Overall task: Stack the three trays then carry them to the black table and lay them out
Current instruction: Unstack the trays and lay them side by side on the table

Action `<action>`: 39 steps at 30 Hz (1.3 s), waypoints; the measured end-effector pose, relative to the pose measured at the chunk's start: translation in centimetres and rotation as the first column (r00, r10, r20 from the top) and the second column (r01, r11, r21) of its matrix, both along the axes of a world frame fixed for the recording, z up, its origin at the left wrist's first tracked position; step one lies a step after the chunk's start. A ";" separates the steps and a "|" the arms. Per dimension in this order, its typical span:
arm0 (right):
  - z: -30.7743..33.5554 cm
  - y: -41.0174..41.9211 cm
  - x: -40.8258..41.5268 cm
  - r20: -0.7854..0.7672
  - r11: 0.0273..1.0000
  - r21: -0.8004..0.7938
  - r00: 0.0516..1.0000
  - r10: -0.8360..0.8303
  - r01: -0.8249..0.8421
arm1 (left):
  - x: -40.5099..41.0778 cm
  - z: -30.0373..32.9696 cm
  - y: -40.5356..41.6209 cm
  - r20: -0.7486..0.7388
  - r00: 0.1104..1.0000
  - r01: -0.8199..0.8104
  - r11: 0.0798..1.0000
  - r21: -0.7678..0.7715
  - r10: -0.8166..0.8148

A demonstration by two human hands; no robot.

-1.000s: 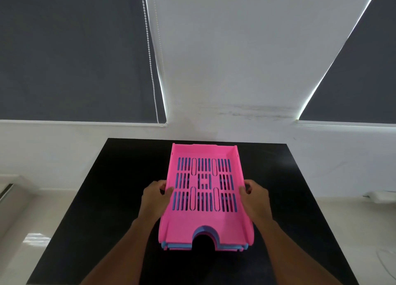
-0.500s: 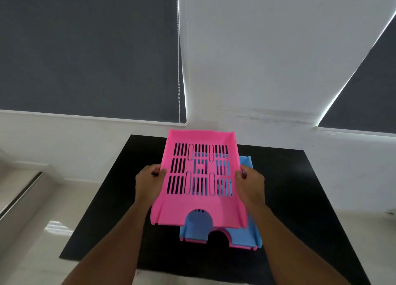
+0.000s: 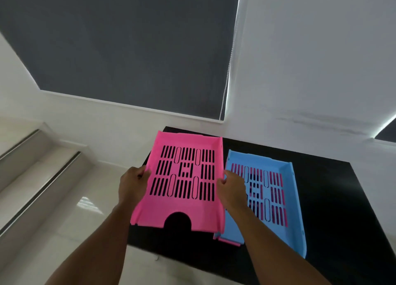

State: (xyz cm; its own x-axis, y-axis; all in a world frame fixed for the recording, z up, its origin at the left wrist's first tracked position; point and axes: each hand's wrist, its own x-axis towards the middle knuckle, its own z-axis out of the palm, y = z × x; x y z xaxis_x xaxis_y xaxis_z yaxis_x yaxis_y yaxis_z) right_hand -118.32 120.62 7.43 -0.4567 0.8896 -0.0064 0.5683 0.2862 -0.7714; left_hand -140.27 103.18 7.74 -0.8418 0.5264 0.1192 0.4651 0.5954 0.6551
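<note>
Pink tray [image 3: 184, 182] up off the stack, left hand [image 3: 131, 185] and right hand [image 3: 232, 189] clamped on its side walls, hovering over black table [image 3: 334, 199] left edge. Blue tray [image 3: 287, 199] alongside, another pink beneath. Best set down level, fully on the tabletop, clear of blue.

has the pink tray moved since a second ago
Yes. The pink tray has come off the blue tray and shifted left, toward the black table's left edge.
</note>
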 end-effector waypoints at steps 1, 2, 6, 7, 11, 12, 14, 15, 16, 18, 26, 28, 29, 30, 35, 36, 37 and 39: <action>-0.3 -0.4 -0.6 0.019 1.000 -0.010 1.000 0.004 -0.004 | -0.6 -0.5 -0.4 0.007 1.000 -0.013 1.000 -0.012 0.013; -0.8 -0.7 -1.3 0.038 1.000 -0.013 0.999 0.012 -0.012 | -1.2 -1.1 -0.7 0.017 0.999 -0.031 0.999 -0.023 0.031; -2.4 -1.6 -3.3 0.123 0.999 -0.040 0.992 0.036 -0.031 | -2.7 -2.9 -1.2 0.041 0.995 -0.085 0.995 -0.048 0.087; -2.9 -1.8 -3.7 0.137 0.998 -0.053 0.990 0.035 -0.028 | -3.0 -3.3 -1.2 0.040 0.995 -0.086 0.995 -0.056 0.089; -5.1 -2.3 -4.8 0.251 0.996 -0.094 0.968 0.013 0.011 | -3.6 -5.2 -1.3 0.045 0.996 -0.078 0.994 -0.070 0.082; -5.7 -2.4 -5.0 0.281 0.995 -0.099 0.960 0.007 0.021 | -3.7 -5.6 -1.2 0.043 0.997 -0.065 0.995 -0.079 0.068; -6.6 -2.4 -5.3 0.326 0.993 -0.111 0.945 -0.003 0.041 | -4.0 -6.5 -0.9 0.052 0.998 -0.041 0.995 -0.096 0.046; -7.0 -2.4 -5.5 0.340 0.992 -0.117 0.940 -0.004 0.046 | -4.2 -6.9 -0.7 0.060 0.997 -0.034 0.994 -0.101 0.040; -7.4 -2.3 -5.6 0.352 0.992 -0.118 0.936 -0.002 0.047 | -4.4 -7.3 -0.5 0.071 0.997 -0.017 0.994 -0.109 0.024; -7.9 -2.1 -5.8 0.372 0.991 -0.125 0.928 -0.001 0.051 | -4.7 -8.3 -0.1 0.123 0.992 0.040 0.992 -0.119 -0.025; -8.7 -1.7 -6.1 0.423 0.987 -0.157 0.906 0.028 0.043 | -5.3 -10.3 0.8 0.319 0.946 0.119 0.981 -0.156 -0.064; -8.3 -1.6 -6.1 0.412 0.987 -0.158 0.911 0.031 0.037 | -5.2 -10.1 1.0 0.369 0.928 0.120 0.978 -0.169 -0.050; -8.0 -1.5 -6.1 0.395 0.988 -0.149 0.918 0.033 0.029 | -4.9 -9.8 1.1 0.364 0.931 0.114 0.974 -0.196 -0.036; -7.7 -1.4 -6.0 0.370 0.990 -0.138 0.929 0.034 0.018 | -4.6 -9.5 1.3 0.326 0.945 0.104 0.965 -0.240 -0.021; -5.6 -0.1 -4.5 0.238 0.999 -0.049 0.971 0.015 -0.004 | -1.9 -8.0 3.4 0.103 0.992 0.108 0.928 -0.356 -0.076; -5.2 0.4 -3.8 0.217 1.000 -0.023 0.976 -0.007 0.013 | -1.2 -7.8 4.0 0.101 0.989 0.135 0.924 -0.358 -0.106; -4.8 0.8 -2.9 0.192 0.999 -0.001 0.981 -0.031 0.032 | -0.5 -7.6 4.7 0.109 0.985 0.165 0.922 -0.349 -0.135; -4.1 1.8 -0.9 0.140 0.997 0.022 0.988 -0.071 0.069 | 1.2 -7.2 6.2 0.117 0.971 0.234 0.925 -0.301 -0.208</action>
State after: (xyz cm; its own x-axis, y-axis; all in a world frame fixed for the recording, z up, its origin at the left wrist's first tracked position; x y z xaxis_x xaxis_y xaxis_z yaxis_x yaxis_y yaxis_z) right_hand -119.22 122.46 3.29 -0.3887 0.9200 -0.0510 0.6901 0.2540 -0.6777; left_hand -139.04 109.33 0.53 -0.6998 0.6997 -0.1436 0.5614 0.6631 0.4952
